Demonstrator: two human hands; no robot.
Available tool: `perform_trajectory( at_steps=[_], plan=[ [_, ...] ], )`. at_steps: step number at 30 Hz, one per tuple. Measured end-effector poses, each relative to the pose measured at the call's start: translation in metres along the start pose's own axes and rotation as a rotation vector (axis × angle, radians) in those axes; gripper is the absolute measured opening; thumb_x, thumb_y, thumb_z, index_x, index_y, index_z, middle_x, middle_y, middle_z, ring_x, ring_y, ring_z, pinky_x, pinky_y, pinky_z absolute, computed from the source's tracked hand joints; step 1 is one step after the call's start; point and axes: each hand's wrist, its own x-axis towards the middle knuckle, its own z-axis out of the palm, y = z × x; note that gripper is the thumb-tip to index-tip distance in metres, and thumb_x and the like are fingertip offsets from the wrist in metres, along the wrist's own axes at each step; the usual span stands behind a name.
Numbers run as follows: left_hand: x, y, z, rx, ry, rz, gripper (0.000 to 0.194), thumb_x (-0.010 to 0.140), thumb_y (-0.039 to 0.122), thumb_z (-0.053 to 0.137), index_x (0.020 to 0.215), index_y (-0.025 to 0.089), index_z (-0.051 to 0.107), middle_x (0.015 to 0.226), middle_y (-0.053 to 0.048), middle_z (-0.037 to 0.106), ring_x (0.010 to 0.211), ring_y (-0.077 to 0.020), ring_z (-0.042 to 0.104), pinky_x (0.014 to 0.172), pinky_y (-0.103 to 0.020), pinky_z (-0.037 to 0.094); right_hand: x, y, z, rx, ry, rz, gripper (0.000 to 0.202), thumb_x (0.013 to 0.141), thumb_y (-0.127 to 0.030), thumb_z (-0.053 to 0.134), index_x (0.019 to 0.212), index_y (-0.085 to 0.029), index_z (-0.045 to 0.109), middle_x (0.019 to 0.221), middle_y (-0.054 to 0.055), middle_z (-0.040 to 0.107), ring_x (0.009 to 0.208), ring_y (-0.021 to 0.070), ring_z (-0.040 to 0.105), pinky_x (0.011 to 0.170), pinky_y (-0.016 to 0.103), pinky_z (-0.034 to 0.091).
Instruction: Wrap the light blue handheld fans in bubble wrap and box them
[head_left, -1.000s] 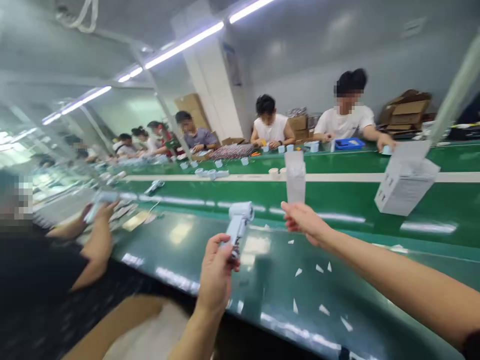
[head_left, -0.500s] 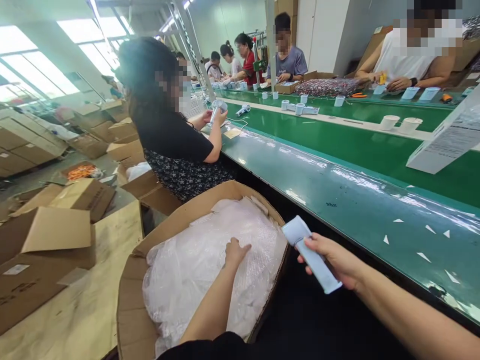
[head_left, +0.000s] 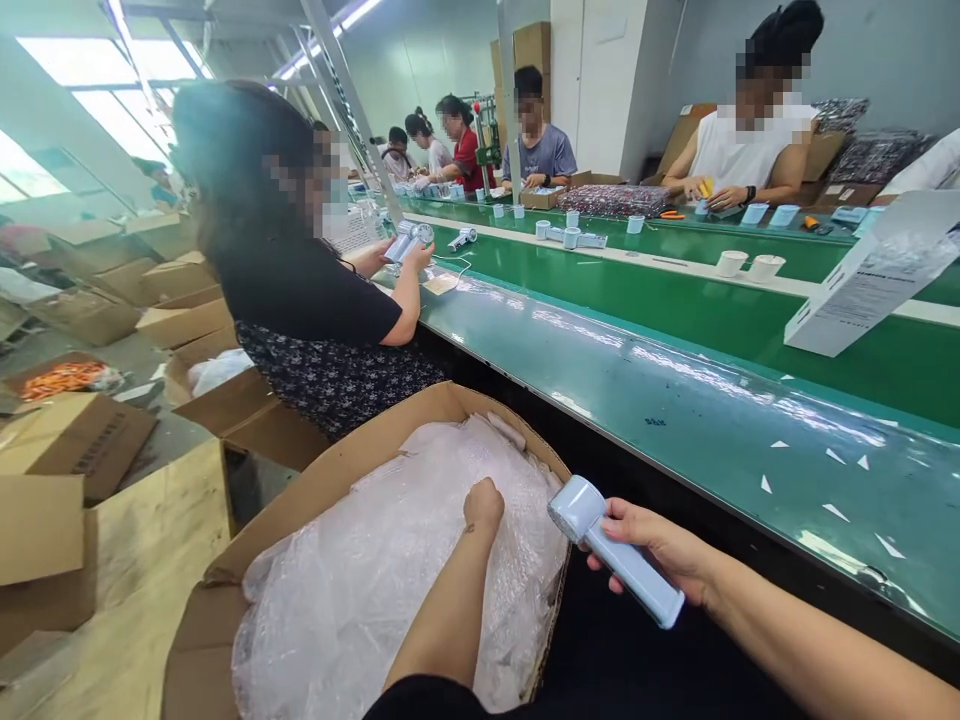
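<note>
So the fan (head_left: 634, 570) is in the right hand (head_left: 664, 545), gripped round the handle, head angled toward the carton (head_left: 202, 640). It's up in the air between the carton's right rim and the worktop's (head_left: 585, 385) near edge. Left hand (head_left: 484, 505) is curled narrow over the bubble wrap (head_left: 360, 570) in the carton; can't tell if it's pinching any.

My read: the step in hand is getting at the wrap while the fan waits. Lifting one piece would call for a decent fingertip pinch, since the layers look bunched up.

Further out, white scraps (head_left: 836, 512) sit toward the worktop's right end, and a co-worker (head_left: 300, 265) by its far left end holds another fan (head_left: 409, 242).

Writing: the white box (head_left: 840, 305) on the belt (head_left: 675, 315) has print, too small to read. Dark marks (head_left: 655, 421) on the worktop, same. No brand I can see on the held fan.
</note>
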Motion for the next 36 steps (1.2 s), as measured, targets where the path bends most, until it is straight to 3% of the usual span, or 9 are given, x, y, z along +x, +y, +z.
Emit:
perform_trajectory(
  at_steps=[4,10,17,22,25,28,30,32,36],
  plan=[
    [-0.035,-0.012,-0.01,-0.317,0.023,0.071,0.016,0.081,0.017,0.053,0.089,0.015,0.067,0.091,-0.006,0.07,0.09,-0.0179,0.065,0.08,-0.028,0.049,0.011,-0.007,0.001,0.007,-0.031,-0.06,0.045,0.064,-0.033,0.08,0.092,-0.018,0.05,0.082,0.003,0.063,0.072,0.0164,0.063,0.055,0.029,0.055],
    [-0.087,-0.026,-0.041,-0.688,0.162,0.138,0.027,0.079,0.026,0.04,0.091,0.015,0.061,0.085,-0.006,0.069,0.077,-0.0167,0.065,0.068,-0.026,0.049,0.018,-0.01,0.012,0.128,-0.049,-0.025,0.035,0.068,-0.028,0.075,0.093,-0.015,0.054,0.082,0.005,0.064,0.075,0.0181,0.064,0.053,0.028,0.055],
    [-0.067,-0.084,-0.078,-0.612,0.214,-0.029,0.012,0.07,0.026,0.047,0.077,0.018,0.054,0.061,-0.002,0.056,0.063,-0.0191,0.059,0.062,-0.031,0.047,0.004,-0.011,0.002,0.226,0.184,0.04,0.025,0.084,-0.022,0.057,0.106,-0.009,0.057,0.081,0.01,0.067,0.069,0.0168,0.066,0.051,0.025,0.056],
    [-0.086,-0.073,-0.053,-0.444,0.226,0.014,0.008,0.074,0.028,0.05,0.078,0.021,0.052,0.087,-0.009,0.06,0.094,-0.025,0.056,0.086,-0.037,0.043,-0.003,-0.004,-0.001,0.223,0.227,0.069,0.026,0.085,-0.023,0.058,0.107,-0.01,0.057,0.08,0.01,0.068,0.067,0.0171,0.066,0.052,0.026,0.057],
    [-0.132,-0.077,-0.035,-0.296,-0.101,0.212,0.02,0.062,0.033,0.065,0.076,0.023,0.054,0.087,-0.004,0.06,0.089,-0.0234,0.057,0.083,-0.034,0.045,-0.012,-0.001,-0.007,0.218,0.225,0.067,0.029,0.083,-0.024,0.061,0.109,-0.011,0.057,0.083,0.01,0.068,0.071,0.0181,0.067,0.053,0.026,0.058],
    [-0.178,-0.107,-0.027,0.117,-0.408,0.31,0.043,0.047,0.023,0.072,0.086,0.023,0.056,0.104,-0.007,0.058,0.1,-0.0288,0.053,0.081,-0.037,0.046,-0.017,0.001,-0.011,0.203,0.205,0.069,0.031,0.081,-0.023,0.064,0.11,-0.013,0.057,0.085,0.009,0.068,0.073,0.0184,0.067,0.054,0.027,0.059],
    [-0.198,-0.13,-0.023,0.268,-0.38,0.25,0.042,0.05,0.014,0.067,0.09,0.022,0.056,0.113,-0.01,0.056,0.108,-0.0308,0.05,0.082,-0.039,0.045,-0.016,0.003,-0.009,0.194,0.194,0.086,0.029,0.081,-0.023,0.063,0.107,-0.013,0.057,0.084,0.009,0.068,0.072,0.0181,0.067,0.053,0.027,0.058],
    [-0.204,-0.144,-0.018,0.196,-0.296,0.178,0.026,0.059,0.009,0.058,0.082,0.021,0.056,0.105,-0.01,0.06,0.105,-0.0287,0.053,0.084,-0.038,0.044,-0.011,0.008,-0.004,0.187,0.159,0.113,0.026,0.081,-0.023,0.063,0.104,-0.013,0.057,0.083,0.009,0.067,0.072,0.0177,0.066,0.053,0.026,0.058],
    [-0.19,-0.138,-0.018,-0.016,-0.164,0.098,0.015,0.077,0.014,0.045,0.066,0.022,0.053,0.077,-0.008,0.065,0.084,-0.0247,0.061,0.081,-0.036,0.043,-0.001,0.021,0.012,0.149,-0.038,0.148,0.029,0.076,-0.022,0.067,0.102,-0.015,0.055,0.084,0.006,0.065,0.076,0.0183,0.066,0.053,0.028,0.058]
  ],
)
